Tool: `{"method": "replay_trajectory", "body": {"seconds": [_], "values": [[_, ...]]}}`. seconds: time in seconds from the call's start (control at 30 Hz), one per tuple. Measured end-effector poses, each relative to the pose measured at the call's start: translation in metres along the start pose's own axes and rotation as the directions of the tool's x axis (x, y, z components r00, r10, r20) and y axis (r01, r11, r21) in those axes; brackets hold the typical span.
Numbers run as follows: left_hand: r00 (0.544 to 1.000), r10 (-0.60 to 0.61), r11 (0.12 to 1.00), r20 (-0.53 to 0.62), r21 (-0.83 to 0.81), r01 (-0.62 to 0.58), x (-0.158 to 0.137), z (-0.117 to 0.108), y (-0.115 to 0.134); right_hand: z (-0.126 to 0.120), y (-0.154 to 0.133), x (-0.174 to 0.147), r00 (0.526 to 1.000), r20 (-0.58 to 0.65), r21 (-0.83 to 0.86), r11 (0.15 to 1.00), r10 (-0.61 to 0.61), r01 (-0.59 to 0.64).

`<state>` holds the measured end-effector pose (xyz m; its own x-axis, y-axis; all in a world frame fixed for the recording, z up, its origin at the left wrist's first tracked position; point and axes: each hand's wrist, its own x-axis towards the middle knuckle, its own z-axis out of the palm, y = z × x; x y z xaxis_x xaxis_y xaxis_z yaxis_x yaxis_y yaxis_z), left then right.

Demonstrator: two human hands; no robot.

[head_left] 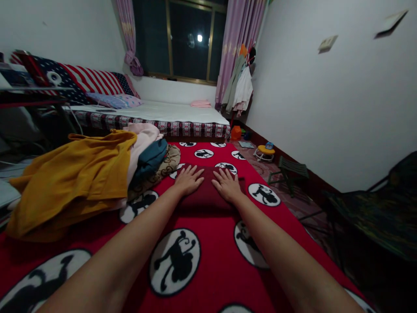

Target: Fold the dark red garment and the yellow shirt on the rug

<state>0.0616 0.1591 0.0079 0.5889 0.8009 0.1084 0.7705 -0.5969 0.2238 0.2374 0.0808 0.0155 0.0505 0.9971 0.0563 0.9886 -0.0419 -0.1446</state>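
A dark red folded piece of cloth [208,198] lies on a bright red cover [215,256] printed with black figures in white ovals. My left hand [189,180] rests flat on the cloth's left part, fingers spread and pointing away from me. On its right part lies my right hand [227,184], also flat with the fingers apart. Neither hand grips anything. What kind of garment or fabric the cloth is, I cannot tell. Left of my hands is a heap of clothes, with a mustard yellow garment [84,174] on top and a teal one [151,161] beside it.
Beyond the red cover stands a bed [163,111] with a pale sheet, below a window. Along the right side are a small folding stool [288,171], a low yellow round stool [265,151] and a dark camouflage folding chair [381,208]. Clothes [243,87] hang by the curtain.
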Motion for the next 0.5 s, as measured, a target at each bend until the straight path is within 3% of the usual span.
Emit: {"method": "replay_trajectory", "body": {"seconds": [0.13,0.3,0.4,0.5], "values": [[0.999,-0.038,0.999,-0.018,0.004,0.038,0.002,0.003,-0.014,0.000,0.022,-0.002,0.999,0.029,-0.007,1.000,0.017,-0.017],[0.996,-0.089,0.995,-0.016,-0.050,0.088,-0.025,0.008,-0.027,0.006,0.037,-0.025,1.000,-0.002,0.022,1.000,-0.001,0.001],[0.988,-0.151,0.986,-0.032,-0.074,0.149,-0.040,0.003,-0.030,0.000,0.040,-0.031,0.996,-0.089,0.041,0.999,-0.012,0.015],[0.971,-0.205,0.979,-0.125,-0.020,0.204,-0.043,-0.011,-0.025,-0.013,0.040,-0.023,0.975,-0.220,0.018,0.999,0.032,-0.028]]}}
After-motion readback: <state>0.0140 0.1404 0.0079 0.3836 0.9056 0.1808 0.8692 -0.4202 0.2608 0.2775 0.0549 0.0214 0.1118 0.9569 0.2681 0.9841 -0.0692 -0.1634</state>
